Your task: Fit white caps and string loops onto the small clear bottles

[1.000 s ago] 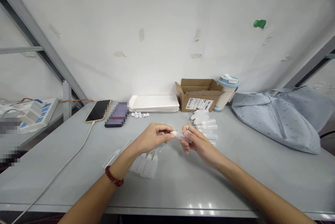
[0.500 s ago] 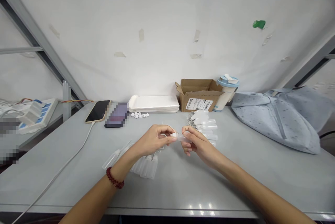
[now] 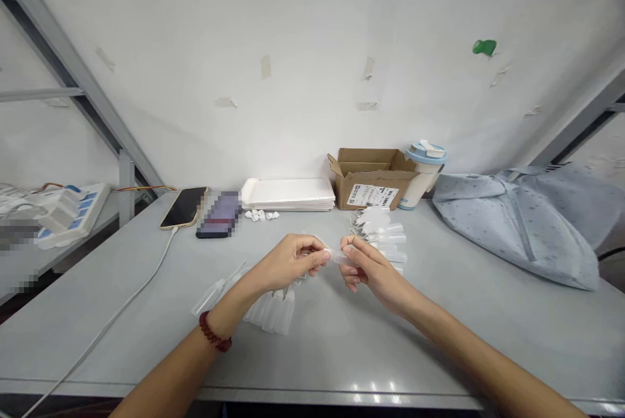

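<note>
Over the middle of the table, my left hand (image 3: pixel 288 263) pinches the white end of a small translucent plastic tube (image 3: pixel 338 256) between thumb and fingers. My right hand (image 3: pixel 370 266) grips the tube's other end, its lower fingers loosely curled. Much of the tube is hidden by my fingers. Below my left wrist lies a group of similar clear tubes (image 3: pixel 278 314), partly covered by the forearm. More tubes with thin cords (image 3: pixel 388 229) lie in a row just beyond my right hand. Several small white caps (image 3: pixel 262 215) sit beyond my left hand.
Along the wall stand a stack of white trays (image 3: pixel 288 195), an open cardboard box (image 3: pixel 374 187) and a blue-lidded cup (image 3: pixel 422 174). At the left lie a phone (image 3: pixel 184 208) on a charging cable and a dark device (image 3: pixel 218 215). A pale blue cloth bag (image 3: pixel 517 226) lies at the right.
My left thumb and fingers have shifted slightly over the tube's white end, which shows less now. My right hand has hardly moved. The view has shifted very slightly.
</note>
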The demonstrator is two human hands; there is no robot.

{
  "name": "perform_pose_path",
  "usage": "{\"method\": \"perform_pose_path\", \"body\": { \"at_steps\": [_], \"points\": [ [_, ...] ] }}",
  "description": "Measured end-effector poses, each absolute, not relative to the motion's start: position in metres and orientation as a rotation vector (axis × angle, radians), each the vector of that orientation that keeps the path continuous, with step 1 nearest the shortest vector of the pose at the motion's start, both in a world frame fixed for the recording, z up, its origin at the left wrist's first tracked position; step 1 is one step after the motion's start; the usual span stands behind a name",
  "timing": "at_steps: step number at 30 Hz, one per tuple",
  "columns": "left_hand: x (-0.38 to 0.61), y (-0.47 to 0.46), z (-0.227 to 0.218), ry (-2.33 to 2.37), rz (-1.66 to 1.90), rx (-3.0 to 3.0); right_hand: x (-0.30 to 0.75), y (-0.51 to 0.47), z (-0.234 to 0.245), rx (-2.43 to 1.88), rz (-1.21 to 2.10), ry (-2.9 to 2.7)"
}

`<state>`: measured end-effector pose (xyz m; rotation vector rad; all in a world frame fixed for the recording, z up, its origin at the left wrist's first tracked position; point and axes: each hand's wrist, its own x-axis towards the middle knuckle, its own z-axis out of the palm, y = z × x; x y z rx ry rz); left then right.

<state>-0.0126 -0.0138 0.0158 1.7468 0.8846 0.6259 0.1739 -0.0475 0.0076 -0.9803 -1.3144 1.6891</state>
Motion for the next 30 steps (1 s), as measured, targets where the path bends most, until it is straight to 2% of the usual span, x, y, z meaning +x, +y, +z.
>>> {"method": "perform_pose_path", "body": {
  "at_steps": [7,15,18,22,24,27,30],
  "points": [
    [-0.013,-0.015,0.014,0.912,0.689,1.745,0.175,-0.046,0.005,-0.979,1.712,-1.28],
    [-0.01,-0.013,0.012,0.905,0.59,1.692,0.174,-0.047,0.006,-0.99,1.644,-1.385],
    [-0.01,-0.012,0.011,0.928,0.618,1.629,0.176,-0.047,0.003,-1.081,1.328,-1.611],
    [-0.012,-0.01,0.01,0.926,0.652,1.584,0.18,-0.045,-0.008,-1.08,0.519,-1.991],
    [-0.012,-0.009,0.01,0.893,0.659,1.598,0.182,-0.043,-0.013,-0.982,0.244,-2.08],
    [-0.013,-0.01,0.011,0.87,0.662,1.652,0.182,-0.042,-0.014,-0.943,0.155,-2.101],
    [-0.012,-0.013,0.013,0.88,0.693,1.725,0.181,-0.044,-0.008,-1.035,0.365,-2.043]
  ]
}}
